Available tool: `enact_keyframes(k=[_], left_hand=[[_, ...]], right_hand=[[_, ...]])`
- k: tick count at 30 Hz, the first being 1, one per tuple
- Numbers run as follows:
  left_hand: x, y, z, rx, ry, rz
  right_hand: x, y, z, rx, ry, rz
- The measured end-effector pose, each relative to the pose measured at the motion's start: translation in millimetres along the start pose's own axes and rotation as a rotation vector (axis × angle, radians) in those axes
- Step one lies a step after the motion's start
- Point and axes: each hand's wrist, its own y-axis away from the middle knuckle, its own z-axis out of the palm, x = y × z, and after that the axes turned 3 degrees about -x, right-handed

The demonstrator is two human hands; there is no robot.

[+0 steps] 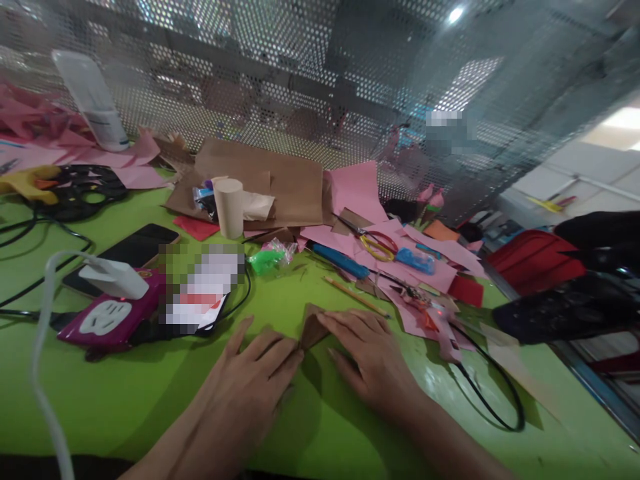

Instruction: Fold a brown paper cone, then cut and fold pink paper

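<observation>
A small folded piece of brown paper [313, 327] is held just above or on the green table [320, 437], between the two hands: its lower left corner is gripped at the fingertips of the left hand [260, 370], and its right edge is grasped under the fingers of the right hand [373, 353]. To the right, a pink glue gun [448, 345] is laid down with its black cord looped. To the left, a white plug [113, 276] is seated on a purple power strip [143, 310], beyond which a dark phone [143, 247] is seen. Past the hands, a pencil [356, 297] and a blue-handled tool [340, 261] are placed near scissors [379, 257]. Farther back, a pale cylinder [230, 210] is stood upright in front of a large brown sheet [295, 193]. The far side is bordered by a perforated screen [280, 80].
</observation>
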Motion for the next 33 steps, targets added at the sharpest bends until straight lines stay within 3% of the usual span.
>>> enact_keyframes(k=[4,9,20,27,33], left_hand=[[-0.4,-0.4,-1.5,0.015,0.021,0.004],[0.3,-3.2,-8.1,-0.016,0.081,-0.016],[5.1,-9.0,-10.8,-0.028,0.090,-0.045],[8.6,-14.9,-10.9,-0.048,0.112,-0.071],[11.2,-20.2,-8.7,-0.013,0.125,-0.084]], right_hand=[[5.0,-1.5,0.2,0.050,-0.047,0.034],[9.0,-6.4,-2.9,0.128,-0.153,0.182],[7.7,-13.0,2.1,0.125,-0.325,0.291],[2.7,-14.5,-2.1,0.111,-0.178,0.324],[1.7,-16.2,-2.3,0.086,-0.338,0.352]])
